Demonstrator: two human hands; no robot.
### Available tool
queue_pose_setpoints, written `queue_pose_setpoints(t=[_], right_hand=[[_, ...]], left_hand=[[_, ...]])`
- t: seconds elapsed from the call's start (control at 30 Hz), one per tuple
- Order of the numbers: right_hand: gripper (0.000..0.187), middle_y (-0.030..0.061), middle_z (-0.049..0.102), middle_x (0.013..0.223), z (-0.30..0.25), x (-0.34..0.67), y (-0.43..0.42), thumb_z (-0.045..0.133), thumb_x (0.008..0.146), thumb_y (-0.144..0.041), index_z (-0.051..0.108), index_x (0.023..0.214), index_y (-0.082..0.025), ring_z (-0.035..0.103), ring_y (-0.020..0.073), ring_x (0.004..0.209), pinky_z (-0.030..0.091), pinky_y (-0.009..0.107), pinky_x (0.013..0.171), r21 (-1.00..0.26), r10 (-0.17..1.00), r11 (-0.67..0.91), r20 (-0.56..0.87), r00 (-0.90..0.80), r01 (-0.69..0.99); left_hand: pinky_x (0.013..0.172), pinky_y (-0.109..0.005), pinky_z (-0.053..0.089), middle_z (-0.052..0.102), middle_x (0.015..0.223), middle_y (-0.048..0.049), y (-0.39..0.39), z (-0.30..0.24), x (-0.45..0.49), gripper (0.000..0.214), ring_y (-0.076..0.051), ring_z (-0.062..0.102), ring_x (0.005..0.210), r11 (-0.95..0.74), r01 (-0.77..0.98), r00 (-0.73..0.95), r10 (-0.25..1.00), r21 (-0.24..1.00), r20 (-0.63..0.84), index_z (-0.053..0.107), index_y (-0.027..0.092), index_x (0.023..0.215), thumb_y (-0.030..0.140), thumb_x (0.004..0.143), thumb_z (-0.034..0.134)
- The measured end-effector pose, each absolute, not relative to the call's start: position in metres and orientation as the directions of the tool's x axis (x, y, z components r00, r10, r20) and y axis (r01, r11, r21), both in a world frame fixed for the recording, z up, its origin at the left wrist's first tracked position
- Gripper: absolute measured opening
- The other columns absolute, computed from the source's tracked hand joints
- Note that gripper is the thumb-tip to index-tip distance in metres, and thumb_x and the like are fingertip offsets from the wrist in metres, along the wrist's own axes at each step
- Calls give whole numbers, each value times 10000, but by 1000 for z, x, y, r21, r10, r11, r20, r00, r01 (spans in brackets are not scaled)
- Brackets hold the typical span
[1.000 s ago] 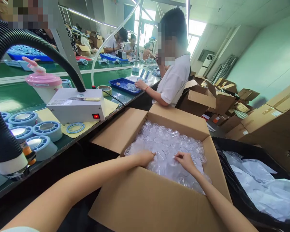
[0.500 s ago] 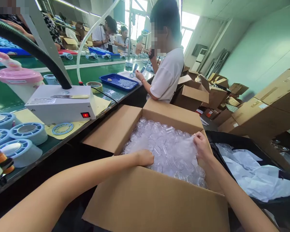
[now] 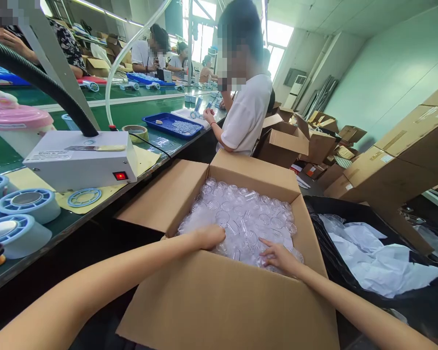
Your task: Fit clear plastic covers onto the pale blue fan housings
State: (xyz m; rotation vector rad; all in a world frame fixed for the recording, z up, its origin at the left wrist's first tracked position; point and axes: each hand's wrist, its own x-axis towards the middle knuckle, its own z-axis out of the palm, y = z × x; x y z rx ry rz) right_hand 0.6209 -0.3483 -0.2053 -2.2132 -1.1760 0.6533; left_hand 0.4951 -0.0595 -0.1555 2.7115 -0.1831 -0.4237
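An open cardboard box (image 3: pixel 226 301) is packed with clear round plastic pieces (image 3: pixel 246 214), with thin, cloudy plastic film (image 3: pixel 199 217) over some of them at the left. My left hand (image 3: pixel 212 236) reaches over the near flap into the box. Its fingers are curled down among the pieces, and what they hold, if anything, is hidden. Near the box's front right corner, my right hand (image 3: pixel 280 256) is open, fingers apart, its tips at the clear pieces.
Left of the box, a workbench carries a white machine (image 3: pixel 82 160) with a lit red switch, blue-rimmed rings (image 3: pixel 29 204) and a blue tray (image 3: pixel 173 127). A co-worker (image 3: pixel 246 107) stands beyond the box. At right is a black-lined bin (image 3: pixel 314 206) with white sheets.
My right hand has let go of the plastic film at the box's right side and moved left and down onto the pieces, its fingers spreading. My left hand stays in the box.
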Motion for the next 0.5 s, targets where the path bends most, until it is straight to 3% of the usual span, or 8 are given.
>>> queue_pose_setpoints(t=[0.1,0.2,0.5], right_hand=[[169,61,684,1072,-213,631,-343,648,911,-298,669,947,-134,646,214,1016,523,436,902,-661,829,-489,-148,539,570],[184,49,678,1009,-214,638,-342,610,939,-315,655,989,-145,656,184,908,550,390,828,-656,788,-520,-120,604,548],[210,12,657,853,-169,637,-331,603,940,-338,639,890,-138,630,138,737,541,319,711,-744,729,-433,42,683,509]], left_hand=[[857,-408,549,640,1124,-81,-53,-144,497,270,-206,636,983,-903,23,969,-85,430,-230,613,136,1119,326,930,578],[855,-402,551,643,1117,-65,-42,-127,502,281,-226,636,988,-859,83,981,-17,506,-191,625,130,1102,346,932,569],[809,-374,568,664,1041,-58,-28,-77,499,236,-197,656,929,-683,45,991,-63,729,-120,633,112,1051,307,926,588]])
